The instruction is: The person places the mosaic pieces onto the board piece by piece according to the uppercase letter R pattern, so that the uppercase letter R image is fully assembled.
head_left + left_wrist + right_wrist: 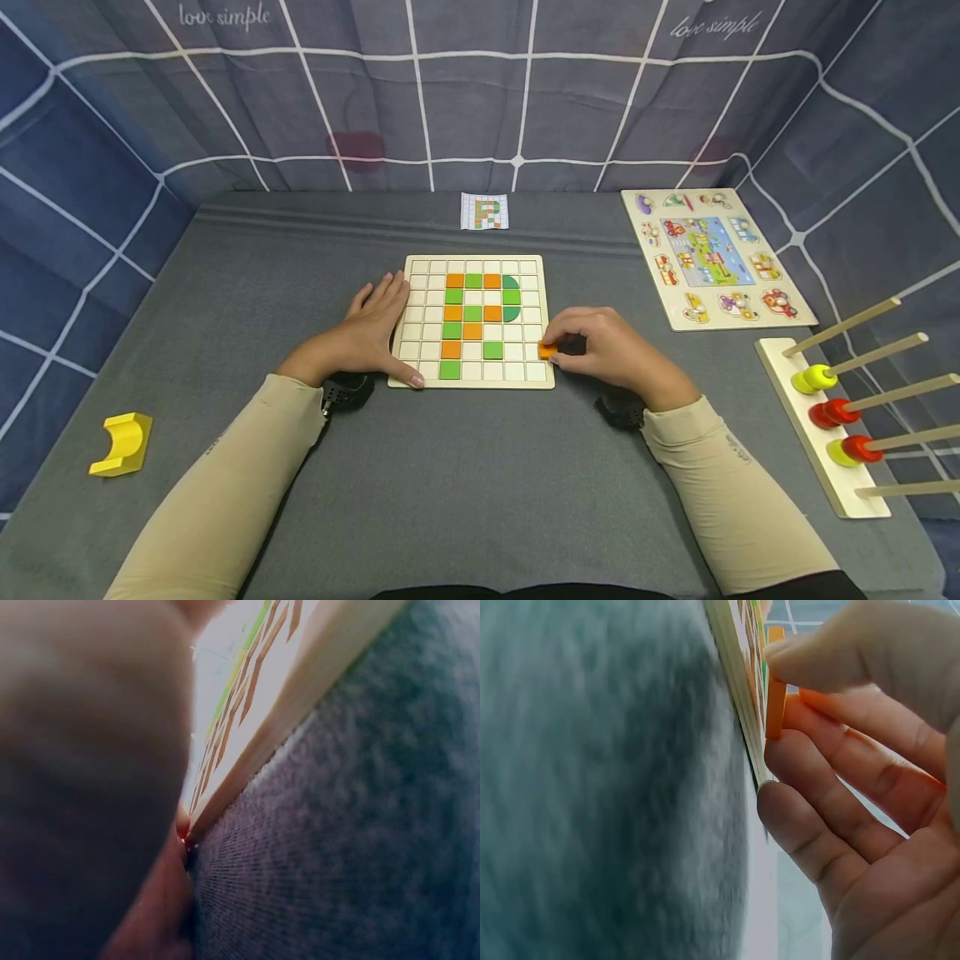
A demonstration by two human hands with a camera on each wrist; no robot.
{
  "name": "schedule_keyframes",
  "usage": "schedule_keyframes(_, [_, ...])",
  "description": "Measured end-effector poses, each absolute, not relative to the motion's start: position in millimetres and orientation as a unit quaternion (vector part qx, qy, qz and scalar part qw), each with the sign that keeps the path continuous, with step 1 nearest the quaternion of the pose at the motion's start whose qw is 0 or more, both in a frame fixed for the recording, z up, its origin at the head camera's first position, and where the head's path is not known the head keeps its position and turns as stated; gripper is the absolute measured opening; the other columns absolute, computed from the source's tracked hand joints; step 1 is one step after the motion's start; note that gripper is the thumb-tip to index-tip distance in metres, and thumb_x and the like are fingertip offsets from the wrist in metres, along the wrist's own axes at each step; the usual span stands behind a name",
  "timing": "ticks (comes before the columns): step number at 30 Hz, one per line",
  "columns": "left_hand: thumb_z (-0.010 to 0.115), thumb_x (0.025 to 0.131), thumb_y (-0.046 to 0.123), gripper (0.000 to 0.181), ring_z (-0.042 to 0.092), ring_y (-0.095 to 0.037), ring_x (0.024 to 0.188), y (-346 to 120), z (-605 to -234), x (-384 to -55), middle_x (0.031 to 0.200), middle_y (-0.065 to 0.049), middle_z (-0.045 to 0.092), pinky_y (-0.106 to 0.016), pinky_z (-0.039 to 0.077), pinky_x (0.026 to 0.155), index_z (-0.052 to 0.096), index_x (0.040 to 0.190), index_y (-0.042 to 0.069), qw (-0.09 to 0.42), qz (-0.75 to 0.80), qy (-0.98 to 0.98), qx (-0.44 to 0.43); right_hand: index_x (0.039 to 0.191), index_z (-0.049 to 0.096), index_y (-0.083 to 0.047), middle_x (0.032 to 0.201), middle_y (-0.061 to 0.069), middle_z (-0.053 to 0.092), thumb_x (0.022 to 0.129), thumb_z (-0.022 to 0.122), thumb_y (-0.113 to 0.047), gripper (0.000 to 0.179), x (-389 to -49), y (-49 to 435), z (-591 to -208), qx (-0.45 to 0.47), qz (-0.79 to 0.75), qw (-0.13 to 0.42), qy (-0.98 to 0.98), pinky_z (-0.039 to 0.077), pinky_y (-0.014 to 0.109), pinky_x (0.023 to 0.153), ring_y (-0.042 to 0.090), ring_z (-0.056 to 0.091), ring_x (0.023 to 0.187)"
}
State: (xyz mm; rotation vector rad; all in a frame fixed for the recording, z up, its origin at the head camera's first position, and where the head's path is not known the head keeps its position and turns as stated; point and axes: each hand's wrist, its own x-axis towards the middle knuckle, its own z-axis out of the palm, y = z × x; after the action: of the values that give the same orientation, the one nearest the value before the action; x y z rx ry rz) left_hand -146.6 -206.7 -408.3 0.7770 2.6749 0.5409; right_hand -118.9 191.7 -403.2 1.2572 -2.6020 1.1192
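Observation:
A wooden grid board lies on the grey table, with orange, green and half-round dark green tiles set in a pattern on its squares. My left hand rests along the board's left edge, fingers straight and spread, thumb at the lower left corner. At the right edge, my right hand pinches an orange square tile between thumb and fingers. The right wrist view shows this orange tile standing on edge close by the board's side, thumb on one face. A lone green tile sits low on the grid.
Behind the board lies a small pattern card. A picture puzzle board is at the back right, and a wooden peg stand with red and yellow beads at the right. A yellow arched block lies at the far left.

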Motion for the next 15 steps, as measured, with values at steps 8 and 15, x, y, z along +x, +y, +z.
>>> schedule_keyframes(8, [0.089, 0.062, 0.077, 0.162, -0.014, -0.036, 0.157, -206.7, -408.4, -146.4, 0.171, -0.023, -0.014, -0.053, -0.013, 0.121, -0.005, 0.165, -0.005, 0.148, 0.19, 0.932, 0.271, 0.101, 0.079, -0.008, 0.105, -0.002, 0.074, 0.083, 0.085, 0.002, 0.021, -116.5, 173.0, -402.6, 0.437, 0.361, 0.01, -0.824, 0.055, 0.038, 0.088, 0.015, 0.069, 0.099])
schedule_keyframes(15, [0.09, 0.063, 0.075, 0.16, -0.013, -0.038, 0.157, -206.7, -407.8, -146.4, 0.171, -0.024, -0.013, -0.055, -0.012, 0.121, -0.004, 0.165, -0.006, 0.15, 0.198, 0.93, 0.271, 0.101, 0.079, -0.008, 0.103, -0.002, 0.074, 0.085, 0.088, -0.005, 0.018, -112.2, 159.8, -400.2, 0.453, 0.349, 0.003, -0.82, 0.055, 0.037, 0.089, 0.013, 0.068, 0.1])
